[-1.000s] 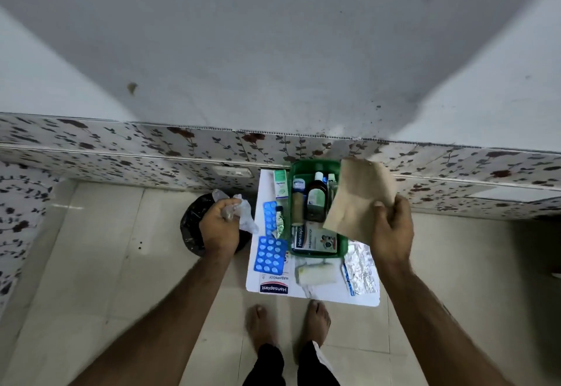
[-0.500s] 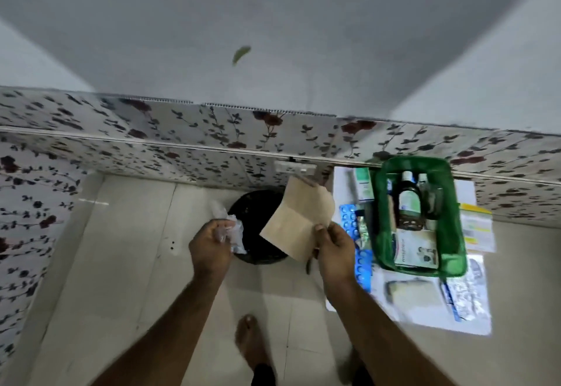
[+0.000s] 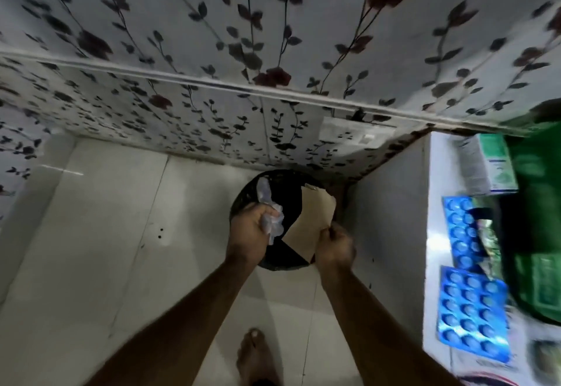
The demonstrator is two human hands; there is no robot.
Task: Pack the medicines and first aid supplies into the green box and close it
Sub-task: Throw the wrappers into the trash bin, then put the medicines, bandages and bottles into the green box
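Both hands hover over a black waste bin [image 3: 291, 191] on the floor. My left hand [image 3: 252, 230] is shut on a crumpled clear plastic wrapper [image 3: 271, 218]. My right hand [image 3: 334, 244] pinches a brown paper bag [image 3: 309, 224] by its lower edge, the bag hanging over the bin's mouth. The green box [image 3: 534, 234] sits at the far right edge on a white table [image 3: 437, 173], only partly in view and blurred. Blue blister packs [image 3: 472, 306] lie on the table beside the box, with a green and white medicine carton [image 3: 494, 167] behind them.
A wall with floral covering [image 3: 212, 97] runs behind the bin, with a white socket plate [image 3: 349, 133] on it. Pale floor tiles [image 3: 106, 234] spread to the left. My bare foot [image 3: 255, 355] stands below the bin.
My view has swung left and down, so the table and green box slid to the right edge. Both hands carried the wrapper and the paper bag from the table to over the bin.
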